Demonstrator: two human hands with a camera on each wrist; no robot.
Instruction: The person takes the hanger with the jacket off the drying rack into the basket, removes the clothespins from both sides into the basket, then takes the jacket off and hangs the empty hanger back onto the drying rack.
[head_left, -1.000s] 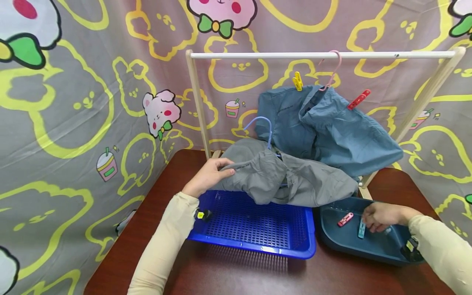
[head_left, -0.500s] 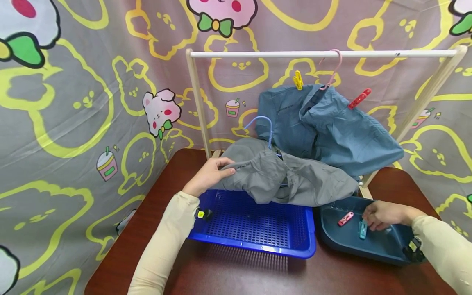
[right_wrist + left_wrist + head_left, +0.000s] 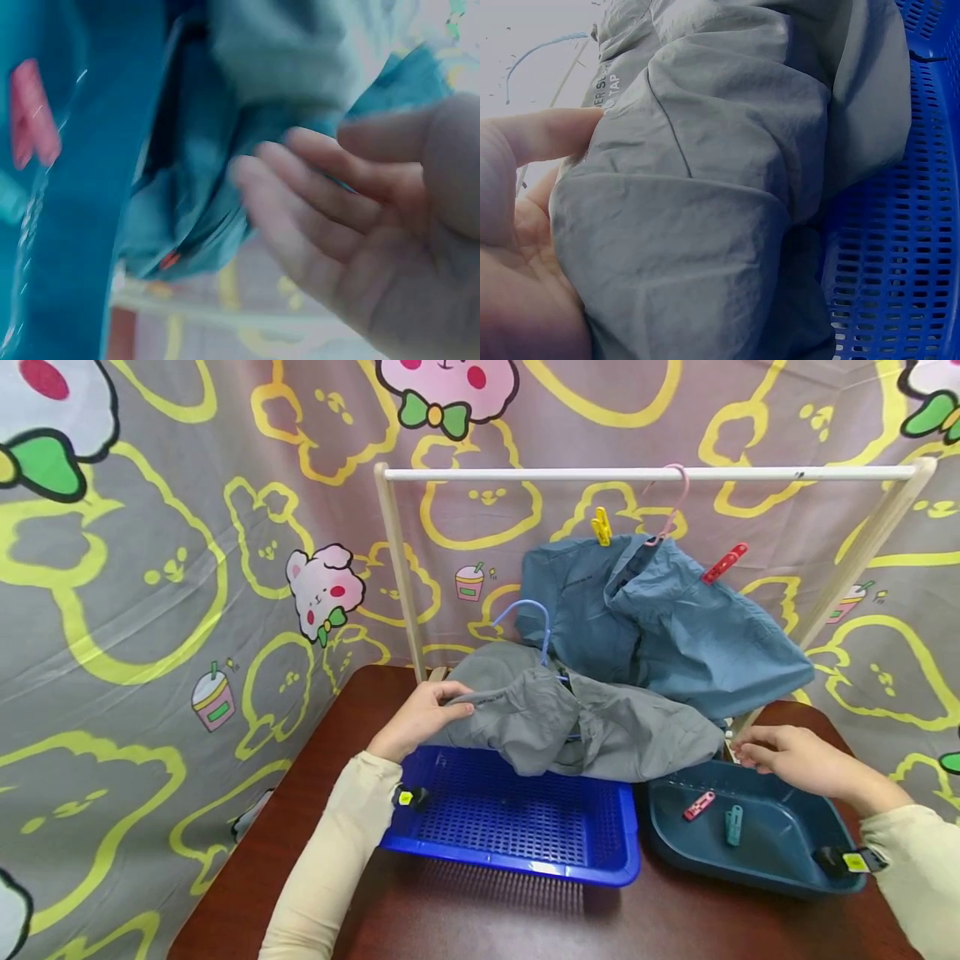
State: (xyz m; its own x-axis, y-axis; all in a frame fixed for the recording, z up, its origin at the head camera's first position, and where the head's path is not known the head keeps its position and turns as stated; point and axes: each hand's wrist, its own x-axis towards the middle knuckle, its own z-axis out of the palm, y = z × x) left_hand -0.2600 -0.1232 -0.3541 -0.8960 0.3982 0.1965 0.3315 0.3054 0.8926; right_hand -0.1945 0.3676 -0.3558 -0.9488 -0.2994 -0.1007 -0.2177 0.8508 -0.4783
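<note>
A grey garment (image 3: 525,718) on a blue hanger (image 3: 534,610) lies bunched over the back of a blue perforated basket (image 3: 517,814). My left hand (image 3: 423,717) pinches the garment's left edge between thumb and fingers; dark lettering shows near the thumb in the left wrist view. Over the back edge of a dark blue tray (image 3: 750,860) is my right hand (image 3: 806,760), its fingers loosely extended and nothing between them in the right wrist view. A pink clothespin (image 3: 699,806) and a teal clothespin (image 3: 733,825) lie in the tray.
Behind stands a rack with a white rod (image 3: 525,473) and wooden posts. From it a blue garment (image 3: 697,618) hangs on a pink hanger (image 3: 681,497), with a yellow clothespin (image 3: 602,527) and a red clothespin (image 3: 725,562) on it. A patterned curtain surrounds the brown table (image 3: 480,918).
My right hand has risen out of the tray toward its back edge, leaving the teal clothespin there, slightly turned. My left hand keeps its pinch on the grey garment.
</note>
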